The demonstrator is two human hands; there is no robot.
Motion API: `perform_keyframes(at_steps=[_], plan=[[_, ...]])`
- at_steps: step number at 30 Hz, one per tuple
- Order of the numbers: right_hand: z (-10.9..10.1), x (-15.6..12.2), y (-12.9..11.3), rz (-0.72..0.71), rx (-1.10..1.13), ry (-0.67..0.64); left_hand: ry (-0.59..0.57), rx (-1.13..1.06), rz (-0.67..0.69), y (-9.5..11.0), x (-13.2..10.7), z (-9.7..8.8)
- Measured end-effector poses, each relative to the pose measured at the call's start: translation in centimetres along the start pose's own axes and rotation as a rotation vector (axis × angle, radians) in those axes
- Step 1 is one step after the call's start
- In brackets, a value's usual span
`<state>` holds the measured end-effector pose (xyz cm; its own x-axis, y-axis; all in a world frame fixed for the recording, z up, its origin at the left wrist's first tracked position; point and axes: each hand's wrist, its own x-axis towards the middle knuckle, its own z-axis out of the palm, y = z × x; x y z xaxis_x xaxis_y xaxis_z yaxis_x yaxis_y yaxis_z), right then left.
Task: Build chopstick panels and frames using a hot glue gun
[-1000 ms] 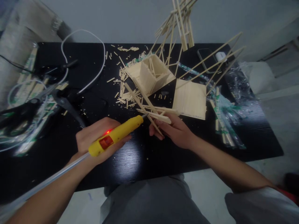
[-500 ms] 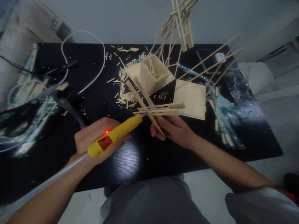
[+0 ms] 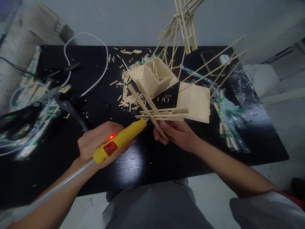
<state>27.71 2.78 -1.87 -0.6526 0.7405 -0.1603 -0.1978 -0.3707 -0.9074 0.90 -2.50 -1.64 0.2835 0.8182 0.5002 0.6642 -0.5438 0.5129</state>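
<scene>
My left hand is closed round a yellow hot glue gun whose red light glows; a clear glue stick runs out of its back end. The gun's nozzle meets the crossing of several wooden sticks. In my right hand is a frame of crossed wooden sticks, pinched near its lower end, with the fingers partly hidden behind the sticks. Beyond it stands a wooden stick structure with an open box, and a square wooden panel with long sticks lies at the right.
On the black table lie scissors, pliers, a white cable and many cut stick pieces. Wrapped sticks lie on the right, near a phone and clear plastic wrap.
My left hand and the glue gun have shifted slightly right in the picture, with the nozzle still at the stick crossing. My right hand keeps its hold nearly unmoved.
</scene>
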Motion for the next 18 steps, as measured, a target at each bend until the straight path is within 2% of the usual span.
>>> perform_keyframes(at_steps=[3,7,18], plan=[[-0.01,0.03,0.12,-0.003,0.001,0.005,0.017,0.008,-0.028,-0.13,-0.05,-0.03],[-0.2,0.11,0.58,-0.003,0.083,-0.002,0.039,0.033,0.001,-0.23,0.14,-0.28],[-0.2,0.14,0.19,0.116,0.214,0.044,0.028,-0.005,-0.049,0.54,0.39,-0.12]])
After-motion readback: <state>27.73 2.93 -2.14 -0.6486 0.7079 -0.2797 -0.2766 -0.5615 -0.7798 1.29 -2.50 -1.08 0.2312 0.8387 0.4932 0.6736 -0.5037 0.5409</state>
